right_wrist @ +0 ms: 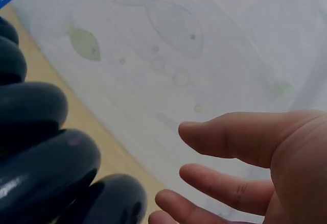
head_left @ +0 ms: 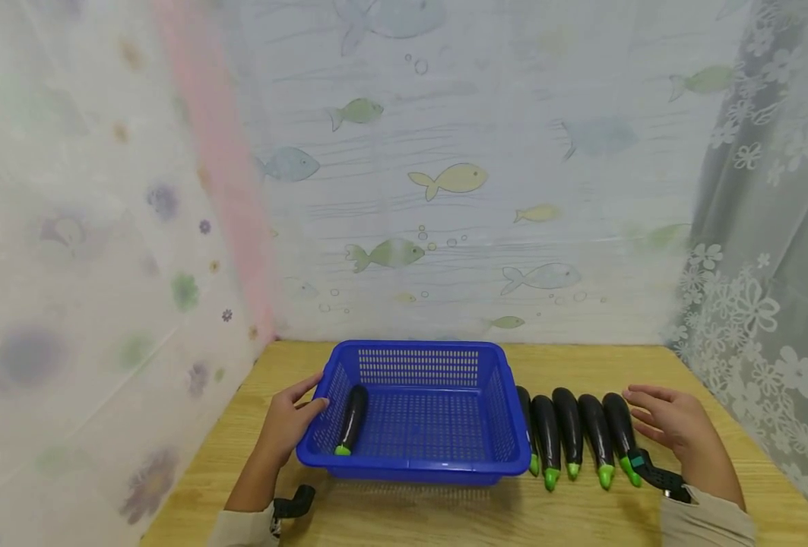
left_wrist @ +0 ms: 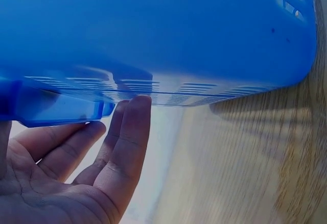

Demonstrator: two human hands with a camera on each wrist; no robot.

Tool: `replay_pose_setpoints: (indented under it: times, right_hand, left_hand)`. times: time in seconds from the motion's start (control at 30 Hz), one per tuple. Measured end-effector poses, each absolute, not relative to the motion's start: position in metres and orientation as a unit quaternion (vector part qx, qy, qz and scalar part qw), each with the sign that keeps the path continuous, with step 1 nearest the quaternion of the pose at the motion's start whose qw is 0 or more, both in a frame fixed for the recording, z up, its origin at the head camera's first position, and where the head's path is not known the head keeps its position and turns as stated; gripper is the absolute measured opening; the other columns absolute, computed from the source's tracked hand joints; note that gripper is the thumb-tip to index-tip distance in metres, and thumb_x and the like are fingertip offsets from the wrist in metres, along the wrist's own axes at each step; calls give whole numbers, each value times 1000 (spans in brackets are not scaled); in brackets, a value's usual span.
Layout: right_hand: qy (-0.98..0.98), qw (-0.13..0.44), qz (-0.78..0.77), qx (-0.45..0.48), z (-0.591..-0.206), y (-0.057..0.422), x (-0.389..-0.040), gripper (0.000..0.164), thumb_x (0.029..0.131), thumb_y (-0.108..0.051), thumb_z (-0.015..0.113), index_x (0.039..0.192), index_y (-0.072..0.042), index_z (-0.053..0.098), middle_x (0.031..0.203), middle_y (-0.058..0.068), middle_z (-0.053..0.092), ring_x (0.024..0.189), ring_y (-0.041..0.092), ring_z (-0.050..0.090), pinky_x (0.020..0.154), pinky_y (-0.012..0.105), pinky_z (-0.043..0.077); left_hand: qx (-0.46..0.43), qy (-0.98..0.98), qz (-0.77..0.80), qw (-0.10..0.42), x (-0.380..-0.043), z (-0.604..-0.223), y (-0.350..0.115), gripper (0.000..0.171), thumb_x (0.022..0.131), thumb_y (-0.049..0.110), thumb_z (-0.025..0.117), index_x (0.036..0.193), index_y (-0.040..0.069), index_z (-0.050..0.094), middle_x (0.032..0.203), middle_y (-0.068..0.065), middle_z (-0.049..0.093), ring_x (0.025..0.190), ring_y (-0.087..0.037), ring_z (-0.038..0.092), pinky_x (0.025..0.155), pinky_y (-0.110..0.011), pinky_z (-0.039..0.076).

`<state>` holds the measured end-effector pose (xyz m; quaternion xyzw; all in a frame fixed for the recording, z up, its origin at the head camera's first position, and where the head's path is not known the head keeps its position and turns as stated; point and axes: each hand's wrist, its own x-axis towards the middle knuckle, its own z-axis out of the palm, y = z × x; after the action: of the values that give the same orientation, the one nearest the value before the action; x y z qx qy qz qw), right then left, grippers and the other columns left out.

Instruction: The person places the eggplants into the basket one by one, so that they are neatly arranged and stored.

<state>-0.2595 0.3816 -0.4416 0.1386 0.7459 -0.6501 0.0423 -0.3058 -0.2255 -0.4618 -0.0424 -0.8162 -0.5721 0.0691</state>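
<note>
A blue plastic basket (head_left: 404,468) with slotted walls stands on the table. Inside it, by the left wall, lies one dark eggplant (head_left: 353,418), green stem end toward me. My left hand (head_left: 287,422) holds the basket's left rim, thumb over the edge; in the left wrist view its fingers (left_wrist: 130,147) reach under the rim to the outer wall. Several more eggplants (head_left: 597,433) lie side by side right of the basket, stems toward me. Beside the rightmost one is my right hand (head_left: 677,425), holding nothing, its thumb and fingers spread apart in the right wrist view.
The wooden table (head_left: 404,516) reaches back to a fish-printed curtain (head_left: 458,228). A flower-printed sheet (head_left: 102,266) hangs along the left, and a lace curtain (head_left: 766,319) along the right. The leftmost eggplant of the row is partly hidden behind the basket's right side.
</note>
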Motion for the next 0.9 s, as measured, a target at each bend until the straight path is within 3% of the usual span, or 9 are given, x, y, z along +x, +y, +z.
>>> replay_pose_setpoints:
  times: [0.27, 0.5, 0.9]
  right_hand:
    - [776, 45, -604, 174, -453, 385, -261, 70, 84, -44, 69, 139, -7, 47, 104, -14, 53, 88, 3, 60, 81, 32, 56]
    - [782, 58, -592, 183, -457, 387, -262, 79, 84, -44, 70, 144, -2, 38, 97, -15, 58, 86, 5, 62, 78, 35, 57]
    - [795, 81, -576, 173, -459, 390, -263, 82, 85, -47, 67, 146, -2, 36, 100, -17, 61, 85, 1, 62, 79, 34, 54]
  left_hand:
    - [-30, -814, -576, 64, -303, -464, -226, 52, 90, 23, 65, 139, 21, 50, 148, -9, 41, 120, -41, 54, 84, -50, 54]
    - [-33, -811, -581, 65, -305, -466, -227, 52, 89, 25, 66, 139, 22, 51, 148, -9, 41, 117, -43, 55, 81, -49, 55]
    - [-34, -812, -579, 64, -307, -465, -226, 52, 89, 27, 67, 138, 23, 51, 148, -8, 41, 118, -43, 55, 82, -50, 54]
